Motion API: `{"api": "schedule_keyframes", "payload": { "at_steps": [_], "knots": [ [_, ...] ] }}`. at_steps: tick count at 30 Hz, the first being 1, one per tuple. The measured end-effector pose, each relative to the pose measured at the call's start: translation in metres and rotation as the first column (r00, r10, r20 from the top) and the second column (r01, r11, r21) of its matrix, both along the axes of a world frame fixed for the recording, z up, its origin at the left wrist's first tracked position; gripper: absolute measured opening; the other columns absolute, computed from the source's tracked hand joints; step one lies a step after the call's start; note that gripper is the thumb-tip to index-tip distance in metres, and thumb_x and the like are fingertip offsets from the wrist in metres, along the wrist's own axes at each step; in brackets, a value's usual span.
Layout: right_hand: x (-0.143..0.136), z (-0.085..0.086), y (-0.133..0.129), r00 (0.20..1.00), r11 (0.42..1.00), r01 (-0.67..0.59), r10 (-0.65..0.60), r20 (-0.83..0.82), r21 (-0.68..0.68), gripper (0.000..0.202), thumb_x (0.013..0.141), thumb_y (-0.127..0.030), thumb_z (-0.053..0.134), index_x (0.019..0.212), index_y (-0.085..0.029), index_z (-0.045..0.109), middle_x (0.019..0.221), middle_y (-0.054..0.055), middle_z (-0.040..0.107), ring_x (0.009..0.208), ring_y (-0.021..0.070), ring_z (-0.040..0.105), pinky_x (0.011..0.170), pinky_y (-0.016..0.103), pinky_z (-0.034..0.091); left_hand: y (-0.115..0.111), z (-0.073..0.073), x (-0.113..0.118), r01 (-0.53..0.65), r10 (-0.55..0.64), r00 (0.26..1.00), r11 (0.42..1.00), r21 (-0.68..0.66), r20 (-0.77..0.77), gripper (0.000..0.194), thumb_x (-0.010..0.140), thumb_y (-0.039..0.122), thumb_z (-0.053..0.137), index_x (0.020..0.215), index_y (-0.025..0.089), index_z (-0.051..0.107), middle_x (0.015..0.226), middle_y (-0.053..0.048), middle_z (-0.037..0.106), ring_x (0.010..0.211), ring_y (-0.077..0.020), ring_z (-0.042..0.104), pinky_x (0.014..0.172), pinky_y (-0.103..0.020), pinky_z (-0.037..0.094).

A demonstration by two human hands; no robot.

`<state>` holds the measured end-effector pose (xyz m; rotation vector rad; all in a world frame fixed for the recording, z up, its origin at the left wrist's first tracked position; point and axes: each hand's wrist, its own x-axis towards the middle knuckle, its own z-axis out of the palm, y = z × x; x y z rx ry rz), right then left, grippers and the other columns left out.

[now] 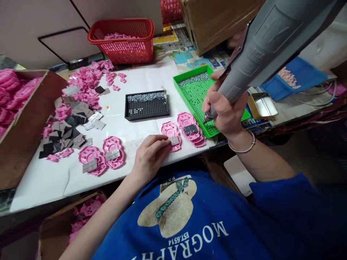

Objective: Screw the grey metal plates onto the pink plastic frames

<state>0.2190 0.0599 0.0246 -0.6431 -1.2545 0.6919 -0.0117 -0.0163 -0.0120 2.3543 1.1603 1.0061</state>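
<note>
My left hand (152, 154) is closed at the table's front edge, its fingertips pressing a small grey plate (173, 140) on a pink plastic part (169, 128). My right hand (226, 110) wraps round the lower end of a large grey electric screwdriver (249, 54), whose tip hangs over the green tray (193, 92). Just right of the held part lies a stack of pink parts (185, 121) with a dark plate on top. Further left on the table are two pink parts (112, 144) with grey plates. A black perforated tray (146, 113) holds silvery screws.
Loose grey and black plates (70, 126) and pink pieces (86, 79) are heaped at left, beside a cardboard box (35, 119). Behind stands a red basket (121, 47). A big carton (214, 21), a blue bin (306, 76) and a small metal-lined box (262, 105) are at right.
</note>
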Motion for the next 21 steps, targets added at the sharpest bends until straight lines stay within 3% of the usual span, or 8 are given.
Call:
{"api": "schedule_keyframes", "payload": {
  "at_steps": [5,9,12,15,18,21],
  "knots": [
    [0.002,0.005,0.005,0.999,0.998,0.033,-0.035,0.033,0.055,0.037,0.075,-0.055,0.074,0.105,-0.036,0.063,0.057,-0.008,0.050,0.038,0.0114,0.041,0.037,0.029,0.034,0.000,-0.001,0.001,0.002,-0.002,1.000,1.000,-0.007,0.007,0.014,0.093,0.019,0.062,0.107,0.018,0.065,0.103,-0.008,0.070,0.093,-0.0163,0.068,0.082,-0.028,0.057],
    [-0.003,0.028,0.000,0.999,0.995,0.039,-0.039,-0.002,0.093,0.027,0.077,-0.042,0.077,0.101,-0.034,0.070,0.062,-0.006,0.054,0.042,0.0114,0.045,0.038,0.028,0.035,-0.002,-0.004,0.003,-0.063,0.065,0.997,0.997,-0.053,0.044,0.044,0.093,0.019,0.062,0.134,0.018,0.049,0.104,-0.008,0.069,0.089,-0.0149,0.067,0.080,-0.027,0.055],
    [-0.014,0.048,-0.008,0.995,0.979,0.076,-0.064,-0.072,0.190,0.021,0.075,-0.039,0.077,0.095,-0.033,0.073,0.086,-0.003,0.065,0.046,0.0088,0.047,0.038,0.027,0.034,-0.002,-0.007,0.003,-0.045,0.051,0.996,0.996,-0.081,0.072,0.057,0.091,0.017,0.062,0.143,0.014,0.039,0.103,-0.008,0.068,0.089,-0.0147,0.066,0.080,-0.027,0.054],
    [-0.032,0.059,-0.019,0.996,0.987,0.091,-0.088,-0.025,0.130,0.024,0.078,-0.046,0.073,0.096,-0.030,0.074,0.105,-0.001,0.065,0.049,0.0073,0.049,0.041,0.027,0.038,-0.001,-0.010,0.003,-0.035,0.044,0.995,0.995,-0.095,0.094,0.064,0.090,0.015,0.060,0.147,0.014,0.033,0.106,-0.009,0.066,0.088,-0.0142,0.064,0.082,-0.029,0.054],
    [-0.052,0.055,-0.028,1.000,0.997,0.007,-0.006,-0.020,0.073,0.026,0.075,-0.048,0.073,0.096,-0.032,0.073,0.103,-0.003,0.065,0.047,0.0074,0.047,0.038,0.027,0.038,-0.001,-0.012,0.004,-0.041,0.055,0.992,0.992,-0.120,0.113,0.069,0.090,0.014,0.059,0.151,0.017,0.028,0.106,-0.008,0.066,0.089,-0.0143,0.063,0.084,-0.030,0.052],
    [-0.069,0.043,-0.031,0.985,0.985,-0.170,0.171,-0.014,0.043,0.028,0.073,-0.045,0.076,0.097,-0.033,0.071,0.082,-0.003,0.066,0.044,0.0104,0.047,0.037,0.029,0.037,-0.002,-0.012,0.005,-0.040,0.057,0.989,0.992,-0.121,0.140,0.074,0.090,0.014,0.058,0.154,0.020,0.022,0.104,-0.006,0.066,0.090,-0.0149,0.063,0.086,-0.031,0.052]
  ]
}}
